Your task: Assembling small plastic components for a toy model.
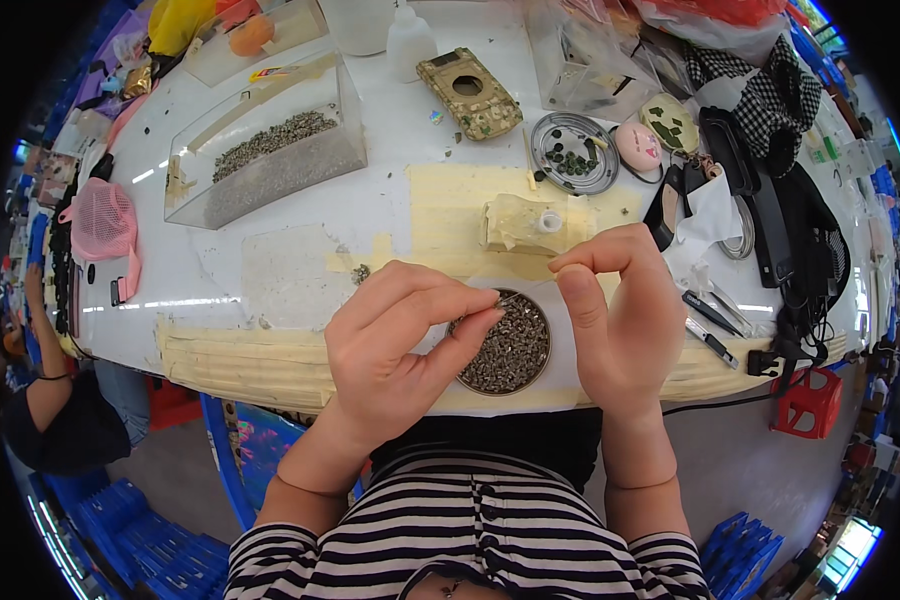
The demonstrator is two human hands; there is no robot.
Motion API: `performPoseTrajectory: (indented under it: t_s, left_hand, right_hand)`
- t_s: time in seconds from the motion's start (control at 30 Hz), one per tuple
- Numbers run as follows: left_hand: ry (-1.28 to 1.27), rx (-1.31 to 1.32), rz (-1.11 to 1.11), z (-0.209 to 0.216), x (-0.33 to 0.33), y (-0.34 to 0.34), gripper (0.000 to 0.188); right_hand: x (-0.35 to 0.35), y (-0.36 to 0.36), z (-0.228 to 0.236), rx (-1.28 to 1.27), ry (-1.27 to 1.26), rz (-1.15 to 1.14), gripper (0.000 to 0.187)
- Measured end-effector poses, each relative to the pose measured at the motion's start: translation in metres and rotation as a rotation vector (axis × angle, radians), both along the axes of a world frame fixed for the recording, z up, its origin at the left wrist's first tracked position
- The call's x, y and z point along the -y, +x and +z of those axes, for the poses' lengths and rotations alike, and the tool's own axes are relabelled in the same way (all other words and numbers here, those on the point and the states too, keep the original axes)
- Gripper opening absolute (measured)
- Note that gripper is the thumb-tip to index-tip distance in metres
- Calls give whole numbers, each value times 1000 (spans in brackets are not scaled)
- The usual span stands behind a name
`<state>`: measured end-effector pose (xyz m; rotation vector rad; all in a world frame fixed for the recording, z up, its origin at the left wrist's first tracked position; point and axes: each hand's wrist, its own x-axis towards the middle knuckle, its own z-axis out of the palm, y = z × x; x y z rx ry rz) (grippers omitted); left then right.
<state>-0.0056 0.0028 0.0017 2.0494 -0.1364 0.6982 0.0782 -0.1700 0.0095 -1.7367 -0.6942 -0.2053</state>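
Note:
My left hand (390,335) is closed in a pinch at the left edge of a round dish (549,352). Small grey metal-looking pieces (510,355) fill that dish. To its upper right, my right hand (625,335) is also closed, thumb against forefinger. A faint thin line seems to run between the two pinches; what each holds is too small to name. Beyond the right hand's fingertips lies a block wrapped in cream tape (515,228), with a small white cylinder (550,221) on top.
A clear bin (315,165) with grey pieces stands back left. Behind the block are a camouflage-patterned model hull (470,92) and a round dish of dark green parts (571,186). A cutter knife (711,343) lies right. Another person (60,420) sits at far left.

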Motion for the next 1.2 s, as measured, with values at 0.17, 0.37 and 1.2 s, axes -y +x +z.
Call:
performPoseTrajectory:
  t_s: [0.17, 0.37, 1.2]
  left_hand:
    - [-18, 9, 19, -1, 1, 1, 20]
    - [-27, 4, 21, -1, 1, 0, 20]
    - [-82, 82, 5, -5, -3, -3, 25]
  right_hand:
    - [0, 0, -2, -11, 13, -10, 9]
    - [2, 1, 1, -117, 113, -121, 8]
    - [4, -6, 4, 386, -177, -218, 13]
